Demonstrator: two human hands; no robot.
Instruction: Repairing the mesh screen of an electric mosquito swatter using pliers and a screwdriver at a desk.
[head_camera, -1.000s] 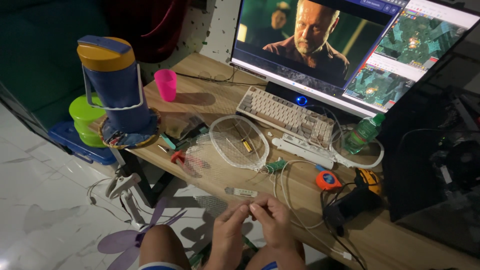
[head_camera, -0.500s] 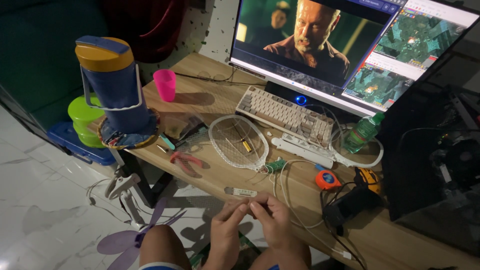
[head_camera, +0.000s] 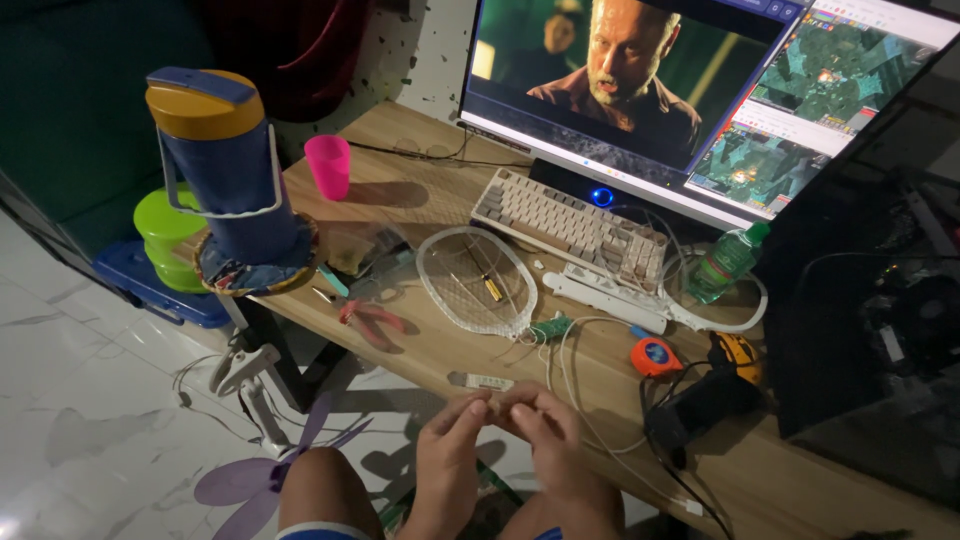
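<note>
A person seated at a cluttered wooden desk brings both hands together just off its near edge. The left hand and right hand meet at the fingertips, thumbs and forefingers pinched nearly closed over something too small to make out; it may be the end of the thin white wire that loops across the desk toward them, though that cannot be told for certain.

Judging by how it lies, the wire looks light and limp, liable to slip or kink, and best gripped close to its tip with the fingertips.

Just beyond the hands rests a small white rectangular strip. Further back lie a round mesh racket head in a white frame, red-handled pliers, an orange tape measure and a black-and-yellow cordless drill. A beige keyboard sits before a wide lit monitor, with a green plastic bottle beside it. At the desk's left end stand a tall blue jug with a yellow lid and a pink plastic cup.
</note>
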